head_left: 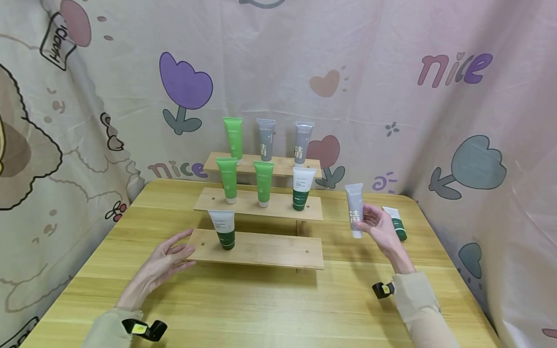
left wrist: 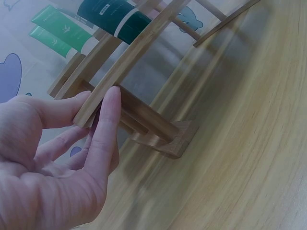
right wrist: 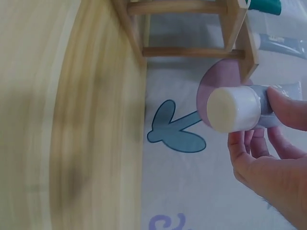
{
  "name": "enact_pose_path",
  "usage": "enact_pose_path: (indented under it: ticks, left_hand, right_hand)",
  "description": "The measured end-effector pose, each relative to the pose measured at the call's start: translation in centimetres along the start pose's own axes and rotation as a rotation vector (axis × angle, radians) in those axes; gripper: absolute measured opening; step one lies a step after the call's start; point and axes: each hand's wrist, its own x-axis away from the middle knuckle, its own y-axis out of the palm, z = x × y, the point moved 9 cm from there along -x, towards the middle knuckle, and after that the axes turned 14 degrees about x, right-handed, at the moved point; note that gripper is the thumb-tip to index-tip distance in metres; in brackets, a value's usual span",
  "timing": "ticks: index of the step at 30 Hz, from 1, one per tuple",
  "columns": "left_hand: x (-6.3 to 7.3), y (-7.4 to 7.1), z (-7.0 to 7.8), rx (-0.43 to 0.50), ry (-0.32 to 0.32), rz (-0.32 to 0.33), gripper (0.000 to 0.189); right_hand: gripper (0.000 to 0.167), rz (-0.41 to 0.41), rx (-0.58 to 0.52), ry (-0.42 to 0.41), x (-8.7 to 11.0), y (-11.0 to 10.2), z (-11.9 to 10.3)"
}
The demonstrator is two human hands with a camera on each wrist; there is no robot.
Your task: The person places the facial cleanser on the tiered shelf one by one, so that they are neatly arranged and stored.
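Observation:
A three-tier wooden display stand (head_left: pixel 270 249) stands mid-table. My left hand (head_left: pixel 167 261) pinches the left end of its lowest shelf, thumb above and fingers below, as the left wrist view shows (left wrist: pixel 72 153). To the right of the stand, my right hand (head_left: pixel 380 227) holds a grey tube (head_left: pixel 355 208) upright, its white cap (right wrist: pixel 230 110) down, between thumb and fingers. On the lowest shelf stands a white and dark-green tube (head_left: pixel 224 231) near the left end. The middle shelf (head_left: pixel 283 205) bears two green tubes and a white-green one; the top shelf (head_left: pixel 250 166) bears one green and two grey tubes.
Behind my right hand another white and dark-green tube (head_left: pixel 395 223) lies on the wooden table (head_left: pixel 261 309). A printed curtain (head_left: pixel 370 58) hangs behind the table and along both sides.

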Motion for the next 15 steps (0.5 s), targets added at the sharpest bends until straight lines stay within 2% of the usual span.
enact_pose_path:
  ticks: [15]
  left_hand:
    - [0.1, 0.1, 0.0, 0.031, -0.001, -0.009, 0.074]
  right_hand:
    - [0.06, 0.009, -0.082, -0.047, 0.5, 0.9, -2.2]
